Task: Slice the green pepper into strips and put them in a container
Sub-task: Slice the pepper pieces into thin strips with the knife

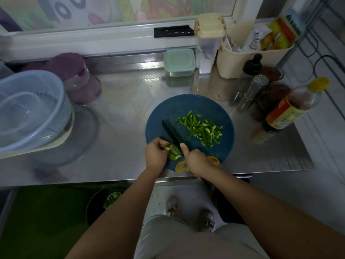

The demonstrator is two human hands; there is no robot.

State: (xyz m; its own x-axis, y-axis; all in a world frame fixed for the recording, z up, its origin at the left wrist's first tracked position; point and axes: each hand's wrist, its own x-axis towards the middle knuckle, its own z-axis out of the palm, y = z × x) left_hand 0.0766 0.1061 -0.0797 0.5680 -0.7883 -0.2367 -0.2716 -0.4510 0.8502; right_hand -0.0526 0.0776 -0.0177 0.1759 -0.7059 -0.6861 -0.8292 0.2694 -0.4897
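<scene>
The left hand (155,153) had its grip curled shut over the remaining green pepper piece (172,152), pinning it to the near-left part of the round blue cutting board (196,107) on the steel table (121,109); the right hand (196,159) was closed around the knife (170,131), thumb lying along the blade's side, the edge set just beside the left fingertips; a heap of cut strips (201,128) lay apart on the board's right half; the lidded green container (179,62) stood well behind, near the window, unopened. To slice well, the left knuckles probably ought to guide the blade with fingertips tucked back; each cut should fall straight down, the pepper kept flat so it would not roll; even widths would match the strips already cut.
</scene>
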